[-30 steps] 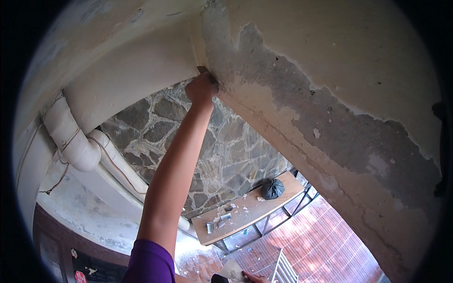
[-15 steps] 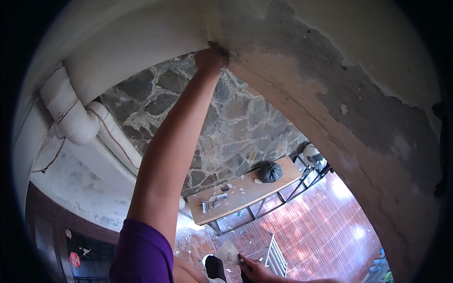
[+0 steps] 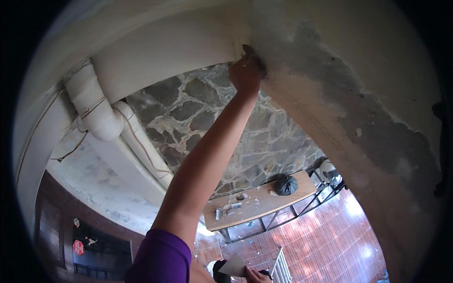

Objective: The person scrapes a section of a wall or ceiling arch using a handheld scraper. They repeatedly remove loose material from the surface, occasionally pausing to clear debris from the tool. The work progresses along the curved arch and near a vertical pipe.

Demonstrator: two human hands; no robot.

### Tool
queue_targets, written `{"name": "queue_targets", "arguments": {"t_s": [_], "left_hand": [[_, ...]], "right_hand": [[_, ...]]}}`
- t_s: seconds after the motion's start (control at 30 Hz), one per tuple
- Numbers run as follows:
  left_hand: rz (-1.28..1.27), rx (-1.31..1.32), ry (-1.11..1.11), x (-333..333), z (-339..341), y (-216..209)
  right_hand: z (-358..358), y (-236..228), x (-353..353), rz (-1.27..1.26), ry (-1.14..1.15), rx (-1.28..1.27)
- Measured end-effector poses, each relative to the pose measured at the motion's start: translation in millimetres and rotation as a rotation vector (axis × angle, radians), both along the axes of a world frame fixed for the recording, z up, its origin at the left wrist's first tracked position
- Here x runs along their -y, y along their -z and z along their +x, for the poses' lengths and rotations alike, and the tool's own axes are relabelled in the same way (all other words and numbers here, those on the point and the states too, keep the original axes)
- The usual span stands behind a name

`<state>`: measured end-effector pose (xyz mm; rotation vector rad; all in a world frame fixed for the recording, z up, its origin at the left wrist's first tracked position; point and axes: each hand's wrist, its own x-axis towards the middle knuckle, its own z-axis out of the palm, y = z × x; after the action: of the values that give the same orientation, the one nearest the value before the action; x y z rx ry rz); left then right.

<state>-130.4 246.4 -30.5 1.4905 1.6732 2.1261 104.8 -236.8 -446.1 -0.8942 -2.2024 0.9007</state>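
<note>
My left hand (image 3: 246, 75) is raised at the end of a stretched arm, closed by the corner where the plastered beam (image 3: 311, 89) meets the pale wall surface (image 3: 165, 52). A small dark thing (image 3: 247, 49) shows at its fingers, too dim to name. Low in the picture, my right hand (image 3: 256, 275) grips the edge of a flat grey plate (image 3: 233, 265) with straight sides, which looks like a scraper blade. The beam has a rough grey patch and a tan patch with worn edges.
A wooden-topped bench (image 3: 255, 205) below carries a black bag (image 3: 286, 185), scraps and small grey pieces. Beside it sits a white helmet (image 3: 330, 170). White ladder-like slats (image 3: 281, 268) stand over the red tiled floor (image 3: 325, 226). Thick white pipes (image 3: 101, 118) run at left, before a stone wall (image 3: 203, 94).
The view has shifted, so the surroundings sit farther right in the picture. My left hand stays up by the beam corner, its wrist more bent. My right hand still holds the plate.
</note>
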Motion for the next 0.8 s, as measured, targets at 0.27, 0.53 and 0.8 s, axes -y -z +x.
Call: {"name": "queue_targets", "arguments": {"t_s": [0.27,0.53,0.8], "left_hand": [[-0.211,0.008,0.151,110.2,-59.0,20.8],[-0.816,0.216,0.425,351.2,-138.9,154.8],[-0.576,0.686,0.271,475.7,-179.6,180.1]], "right_hand": [[-4.7,-2.4,-6.2,0.112,-0.015,-0.029],[13.3,-5.4,-2.8,-0.19,-0.048,-0.075],[5.3,-17.2,9.7,-0.438,-0.184,0.034]]}}
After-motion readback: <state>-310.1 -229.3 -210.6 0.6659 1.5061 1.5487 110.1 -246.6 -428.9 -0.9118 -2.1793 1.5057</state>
